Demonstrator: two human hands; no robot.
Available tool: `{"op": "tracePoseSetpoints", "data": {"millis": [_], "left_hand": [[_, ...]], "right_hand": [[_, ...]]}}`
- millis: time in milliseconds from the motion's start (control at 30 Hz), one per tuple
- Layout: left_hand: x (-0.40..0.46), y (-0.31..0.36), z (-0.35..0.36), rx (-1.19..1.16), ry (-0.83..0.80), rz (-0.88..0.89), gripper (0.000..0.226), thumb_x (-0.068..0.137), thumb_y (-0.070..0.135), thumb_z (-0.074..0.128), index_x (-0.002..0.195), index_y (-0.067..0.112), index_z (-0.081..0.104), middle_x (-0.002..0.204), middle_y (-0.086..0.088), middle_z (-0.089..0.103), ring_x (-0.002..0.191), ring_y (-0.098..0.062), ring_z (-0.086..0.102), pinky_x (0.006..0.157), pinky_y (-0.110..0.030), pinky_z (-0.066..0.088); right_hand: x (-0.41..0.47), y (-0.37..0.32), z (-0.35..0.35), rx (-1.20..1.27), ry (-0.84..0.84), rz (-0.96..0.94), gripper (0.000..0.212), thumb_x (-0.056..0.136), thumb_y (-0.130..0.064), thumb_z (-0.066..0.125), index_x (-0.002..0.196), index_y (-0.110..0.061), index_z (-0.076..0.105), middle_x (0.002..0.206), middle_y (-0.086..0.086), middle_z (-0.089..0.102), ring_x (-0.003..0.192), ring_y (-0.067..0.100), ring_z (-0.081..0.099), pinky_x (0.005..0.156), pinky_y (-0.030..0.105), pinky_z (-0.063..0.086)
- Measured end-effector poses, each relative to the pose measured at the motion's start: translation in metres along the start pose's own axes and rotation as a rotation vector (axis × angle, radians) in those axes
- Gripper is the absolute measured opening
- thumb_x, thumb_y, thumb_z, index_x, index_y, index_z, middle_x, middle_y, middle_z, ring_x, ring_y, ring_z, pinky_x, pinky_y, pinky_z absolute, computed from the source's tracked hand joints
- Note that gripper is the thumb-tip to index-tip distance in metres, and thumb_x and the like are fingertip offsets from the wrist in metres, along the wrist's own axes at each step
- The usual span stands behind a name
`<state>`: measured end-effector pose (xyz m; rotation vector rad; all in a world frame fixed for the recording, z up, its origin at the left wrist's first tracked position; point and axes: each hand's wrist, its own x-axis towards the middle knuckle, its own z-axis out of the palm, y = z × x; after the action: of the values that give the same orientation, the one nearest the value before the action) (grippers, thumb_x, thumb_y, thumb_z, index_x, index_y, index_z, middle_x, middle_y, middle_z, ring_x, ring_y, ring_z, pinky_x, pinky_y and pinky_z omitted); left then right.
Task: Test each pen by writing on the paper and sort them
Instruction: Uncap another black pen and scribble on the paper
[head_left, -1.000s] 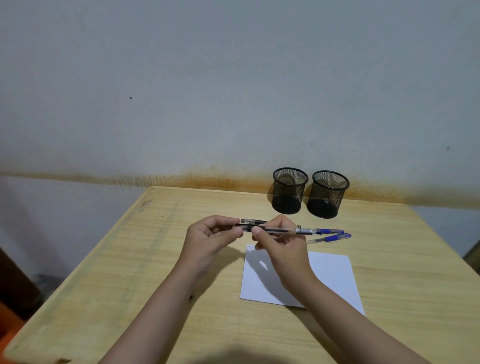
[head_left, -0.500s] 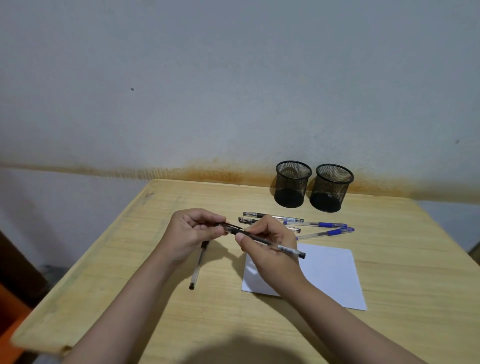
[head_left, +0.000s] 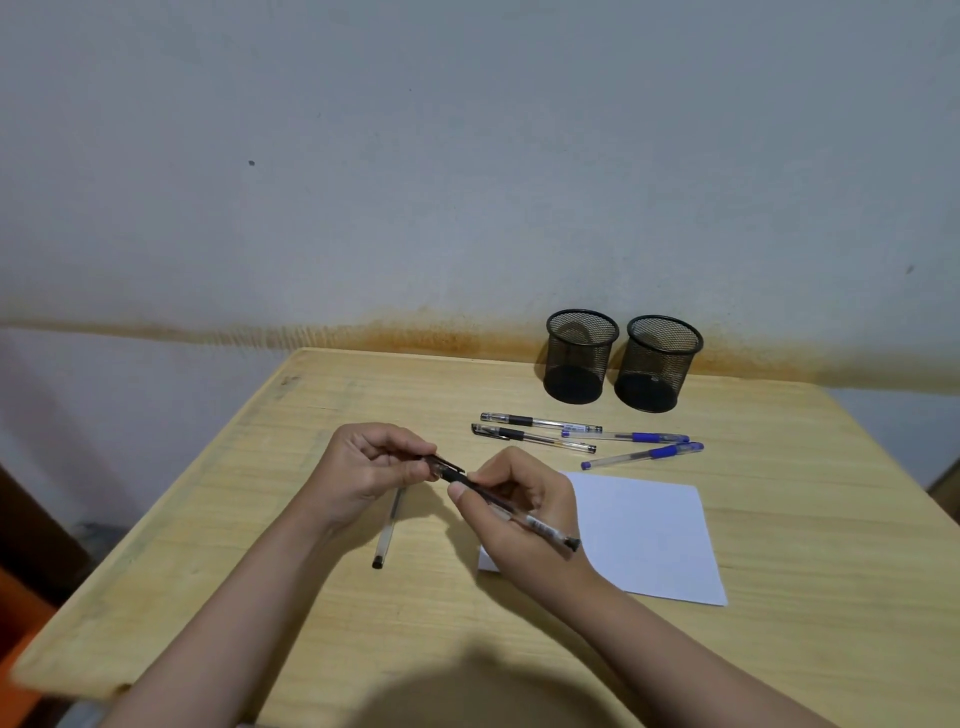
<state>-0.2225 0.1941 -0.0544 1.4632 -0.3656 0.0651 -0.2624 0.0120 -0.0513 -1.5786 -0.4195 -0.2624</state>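
Observation:
My right hand (head_left: 511, 506) grips the barrel of a black pen (head_left: 540, 528) that slants down to the right. My left hand (head_left: 366, 467) pinches that pen's black cap (head_left: 445, 466) at its upper left end. Below my left hand another black pen (head_left: 387, 531) lies on the table. The white paper (head_left: 644, 535) lies flat to the right of my right hand. Two black pens (head_left: 530, 429) and two blue pens (head_left: 644, 452) lie beyond the paper. Two empty black mesh cups (head_left: 582, 358) stand side by side at the back.
The wooden table (head_left: 322, 415) stands against a stained white wall. Its left edge runs diagonally from the back to the near left corner. Bare wood shows on the left half and at the far right.
The camera has tipped down a little and the view has shifted. My hands have lowered the black pen from level to slanting, with the left fingers at its cap end. The pens on the table have not moved.

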Motion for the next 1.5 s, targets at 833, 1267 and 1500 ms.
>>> {"op": "tracePoseSetpoints", "data": {"millis": [833,1267,1500], "left_hand": [[-0.006,-0.02,-0.077,0.687,0.26,-0.24,0.028,0.083,0.006,0.066,0.108,0.018,0.069,0.108,0.0,0.07,0.108,-0.01,0.061,0.103,-0.032,0.042],[-0.015,-0.027,0.063,0.938,-0.132,-0.105,0.056,0.083,0.052,0.055,0.134,0.029,0.046,0.147,0.006,0.036,0.135,-0.008,0.03,0.112,-0.033,0.028],[-0.019,-0.041,0.074,1.181,-0.203,-0.187,0.063,0.09,0.057,0.039,0.146,0.034,0.021,0.159,0.001,-0.001,0.145,-0.016,-0.005,0.118,-0.039,0.004]], "right_hand": [[0.02,0.004,-0.052,0.004,0.118,0.108,0.015,0.082,0.003,0.065,0.08,-0.011,0.069,0.069,-0.001,0.069,0.064,0.013,0.067,0.066,0.023,0.056],[0.058,0.042,-0.062,-0.057,0.134,0.381,0.012,0.083,-0.005,0.068,0.074,0.0,0.06,0.052,0.006,0.061,0.046,0.018,0.061,0.048,0.026,0.052],[0.054,0.065,-0.062,-0.197,0.122,0.371,0.011,0.083,-0.001,0.063,0.076,0.003,0.055,0.058,0.008,0.062,0.057,0.024,0.068,0.058,0.033,0.058]]}}
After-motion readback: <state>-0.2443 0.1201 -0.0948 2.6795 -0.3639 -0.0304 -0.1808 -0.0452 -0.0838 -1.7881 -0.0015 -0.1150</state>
